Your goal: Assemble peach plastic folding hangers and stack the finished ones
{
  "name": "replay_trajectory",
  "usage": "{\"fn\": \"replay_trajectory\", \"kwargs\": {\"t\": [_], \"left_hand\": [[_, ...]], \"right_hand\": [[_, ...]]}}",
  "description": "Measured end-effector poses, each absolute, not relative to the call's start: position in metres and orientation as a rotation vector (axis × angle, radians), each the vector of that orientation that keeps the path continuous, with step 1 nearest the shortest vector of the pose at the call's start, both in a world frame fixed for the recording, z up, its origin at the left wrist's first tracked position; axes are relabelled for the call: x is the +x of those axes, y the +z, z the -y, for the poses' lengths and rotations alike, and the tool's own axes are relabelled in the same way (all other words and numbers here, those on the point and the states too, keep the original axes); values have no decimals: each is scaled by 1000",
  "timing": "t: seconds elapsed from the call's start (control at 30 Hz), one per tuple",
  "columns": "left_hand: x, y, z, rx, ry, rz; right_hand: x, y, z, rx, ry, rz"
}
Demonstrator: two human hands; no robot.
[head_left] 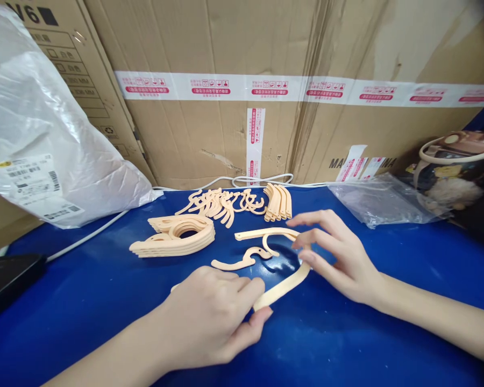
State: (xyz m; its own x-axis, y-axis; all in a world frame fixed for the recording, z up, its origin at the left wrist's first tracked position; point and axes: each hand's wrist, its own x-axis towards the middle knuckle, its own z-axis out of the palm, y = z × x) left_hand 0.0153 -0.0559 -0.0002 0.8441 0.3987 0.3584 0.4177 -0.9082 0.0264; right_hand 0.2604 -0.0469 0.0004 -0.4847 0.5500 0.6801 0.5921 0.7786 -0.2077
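The left hand (221, 314) is closed narrow, with the near end of one cream curved strip (284, 288) pinched between thumb and finger. The right hand (342, 260) is half open, its fingers bent and spread, and the tips come to the far end of this strip; whether they grip it firmly, I cannot tell. The strip lies between the two hands, above the blue table (331, 344). Behind it there are one longer cream arm (258, 233) (its right end is hidden by the fingers) and one loose hook piece (236, 263). Farther back I count one layered stack (173, 248), one heap of hooks (213, 203), too tangled for counting, and one bunch of short arms (278, 201).
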Motion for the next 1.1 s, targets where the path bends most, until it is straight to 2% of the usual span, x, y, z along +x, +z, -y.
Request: {"fn": "replay_trajectory", "kwargs": {"t": [0.3, 0.6, 0.87, 1.1], "left_hand": [[17, -4, 59, -2845, -599, 605], [17, -5, 58, -2861, -430, 475], [20, -8, 48, -2775, -596, 544], [20, -5, 47, -2806, -541, 638]], "right_hand": [[262, -10, 30, -982, 315, 2278], [262, -12, 33, -911, 251, 2364], [261, -14, 31, -1015, 194, 2380], [260, -12, 33, -1065, 138, 2374]]}}
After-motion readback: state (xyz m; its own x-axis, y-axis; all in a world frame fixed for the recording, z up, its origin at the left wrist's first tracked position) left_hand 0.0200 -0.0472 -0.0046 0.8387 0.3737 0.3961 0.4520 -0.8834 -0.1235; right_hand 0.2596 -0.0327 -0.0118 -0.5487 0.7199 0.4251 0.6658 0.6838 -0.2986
